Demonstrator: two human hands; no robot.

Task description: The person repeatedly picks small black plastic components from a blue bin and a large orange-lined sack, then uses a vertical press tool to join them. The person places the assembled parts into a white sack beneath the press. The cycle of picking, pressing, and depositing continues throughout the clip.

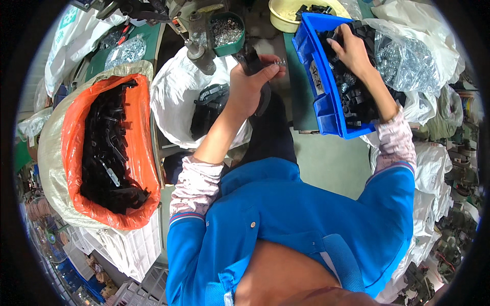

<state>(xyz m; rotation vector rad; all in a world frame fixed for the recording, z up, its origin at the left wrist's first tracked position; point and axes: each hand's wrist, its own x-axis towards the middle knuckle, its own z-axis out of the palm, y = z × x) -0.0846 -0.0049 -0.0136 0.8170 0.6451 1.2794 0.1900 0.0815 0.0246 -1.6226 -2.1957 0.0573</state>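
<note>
My left hand (246,89) is closed round a long, curved black part (249,59), whose lower end shows below the palm. Small shiny metal pieces (280,62), perhaps springs, show at its thumb and fingertips. On the right, my right hand (353,52) dips into a blue plastic bin (324,109) of small black parts (352,97). Its fingers are bent together among those parts, and what they grip is hidden. Beneath my left hand stands a white sack (173,92) with black parts inside.
A large sack with an orange liner (138,168) holds black parts at left. Beyond my left hand, a green container (227,48) of small metal pieces sits beside a machine (200,53). A clear bag of springs (408,64) lies against the bin; a yellow tub (283,18) stands behind.
</note>
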